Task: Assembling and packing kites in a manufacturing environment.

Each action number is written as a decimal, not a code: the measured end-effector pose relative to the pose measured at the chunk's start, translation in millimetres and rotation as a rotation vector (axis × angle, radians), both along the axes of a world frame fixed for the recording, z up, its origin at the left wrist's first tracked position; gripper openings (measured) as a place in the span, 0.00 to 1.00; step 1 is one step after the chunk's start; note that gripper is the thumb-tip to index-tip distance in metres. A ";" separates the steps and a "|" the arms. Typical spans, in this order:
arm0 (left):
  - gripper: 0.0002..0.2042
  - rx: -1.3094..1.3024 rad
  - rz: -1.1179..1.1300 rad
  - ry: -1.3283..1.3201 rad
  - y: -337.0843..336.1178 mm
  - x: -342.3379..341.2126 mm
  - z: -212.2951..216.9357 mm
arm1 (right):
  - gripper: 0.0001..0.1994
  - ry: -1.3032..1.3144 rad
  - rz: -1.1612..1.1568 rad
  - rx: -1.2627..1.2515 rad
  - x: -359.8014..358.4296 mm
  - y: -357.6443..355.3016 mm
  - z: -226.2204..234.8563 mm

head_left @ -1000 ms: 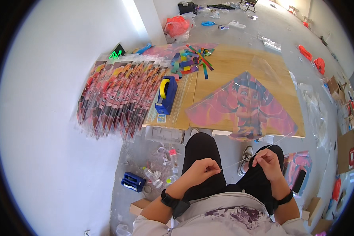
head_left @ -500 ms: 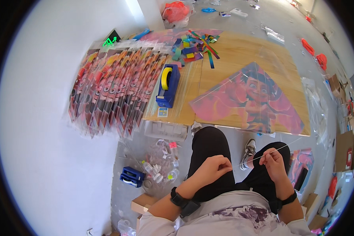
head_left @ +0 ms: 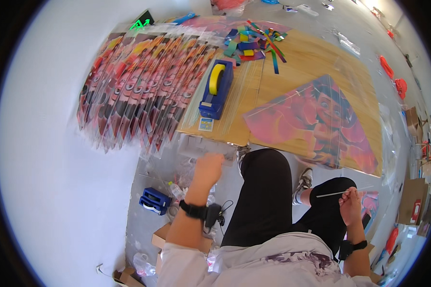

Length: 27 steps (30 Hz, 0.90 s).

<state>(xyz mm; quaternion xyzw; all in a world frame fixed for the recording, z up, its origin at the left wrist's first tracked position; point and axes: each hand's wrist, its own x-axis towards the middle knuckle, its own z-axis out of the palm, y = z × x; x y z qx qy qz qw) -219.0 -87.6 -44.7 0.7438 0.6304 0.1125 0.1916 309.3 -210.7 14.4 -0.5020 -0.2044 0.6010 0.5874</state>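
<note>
My right hand (head_left: 351, 205) is closed on a thin pale rod (head_left: 331, 193) over my right knee, pinching it between the fingertips. My left hand (head_left: 209, 170) is raised beside a clear plastic tray (head_left: 189, 145) at the table's near edge. Its fingers are bent and smeared, so whether it holds anything is unclear. A pink printed kite (head_left: 304, 110) with a cartoon figure and thin spars lies flat on the right of the wooden table (head_left: 316, 52). Left of it stands a blue tape dispenser (head_left: 216, 98) with a yellow roll, next to several thin rods (head_left: 239, 103).
Many bagged printed kites (head_left: 143, 88) overlap at the table's left, against the white wall. Colourful ribbon strips (head_left: 246, 45) are heaped at the back. A second blue dispenser (head_left: 154, 200), a bottle (head_left: 175, 190) and cardboard boxes (head_left: 412, 201) are on the floor.
My left hand has moved left and up from above my left thigh to the clear tray. My right hand has moved slightly right and down with the rod. The view has shifted.
</note>
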 end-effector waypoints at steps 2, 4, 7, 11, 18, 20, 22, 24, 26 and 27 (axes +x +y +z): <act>0.09 -0.137 -0.007 -0.144 17.8 -18.2 -14.7 | 0.06 0.021 0.028 0.001 -1.5 0.0 2.1; 0.10 -0.172 -0.037 -0.181 36.0 -20.6 -28.7 | 0.07 0.022 0.077 -0.006 0.6 -1.2 0.4; 0.11 -0.260 -0.120 -0.163 56.1 -12.2 -43.8 | 0.07 0.038 0.068 -0.021 -7.8 1.5 4.2; 0.12 -0.353 -0.134 -0.001 64.0 3.0 -57.8 | 0.07 0.050 0.100 -0.031 -8.0 2.4 2.3; 0.15 -0.448 -0.197 0.341 74.8 4.5 -45.7 | 0.07 0.060 0.118 -0.019 -13.2 3.3 4.3; 0.13 -0.301 0.037 0.380 70.7 -13.9 -80.9 | 0.07 0.083 0.126 -0.022 -14.6 7.7 1.4; 0.12 -0.223 0.104 0.369 70.7 -9.7 -71.7 | 0.07 0.075 0.113 -0.026 -9.1 5.6 0.4; 0.10 -0.147 0.177 0.364 67.0 -10.9 -57.5 | 0.07 0.076 0.106 -0.031 -7.3 3.8 0.0; 0.09 -0.165 0.106 0.228 61.5 -17.8 -49.5 | 0.07 0.086 0.109 -0.019 -8.8 5.6 0.2; 0.09 -0.167 0.104 0.228 61.5 -20.8 -54.1 | 0.07 0.085 0.108 -0.022 -8.7 6.2 0.3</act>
